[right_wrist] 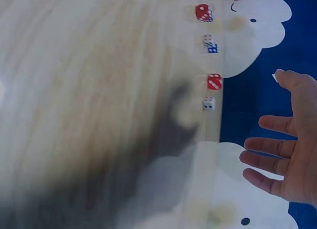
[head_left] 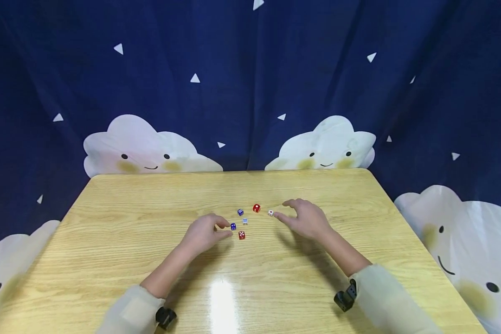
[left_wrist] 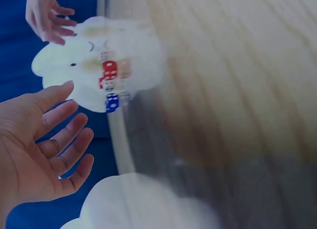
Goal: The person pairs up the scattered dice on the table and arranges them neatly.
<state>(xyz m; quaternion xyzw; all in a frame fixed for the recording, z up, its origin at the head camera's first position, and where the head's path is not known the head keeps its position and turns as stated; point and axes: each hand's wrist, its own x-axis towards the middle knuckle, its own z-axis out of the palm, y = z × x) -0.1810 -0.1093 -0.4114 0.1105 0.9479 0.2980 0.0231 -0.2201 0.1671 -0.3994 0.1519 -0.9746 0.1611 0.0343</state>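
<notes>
My left hand (head_left: 205,233) hovers over the table beside a dark blue die (head_left: 233,226), with thumb and fingers spread apart. Just right of that die is a red die (head_left: 241,235), with a pale die (head_left: 245,221) showing blue marks behind it. Another blue die (head_left: 240,212) and a second red die (head_left: 256,208) lie farther back. My right hand (head_left: 306,218) is held near a white die (head_left: 270,213), its thumb tip right at the die in the head view. In the right wrist view, the fingers (right_wrist: 270,164) are loosely extended with nothing between them.
The dice lie on a light wooden table (head_left: 150,199) with a bright glare patch near its front. Behind it hangs a dark blue curtain (head_left: 234,93) printed with white clouds and triangles. Black devices are strapped at both wrists, over pale sleeves (head_left: 390,294).
</notes>
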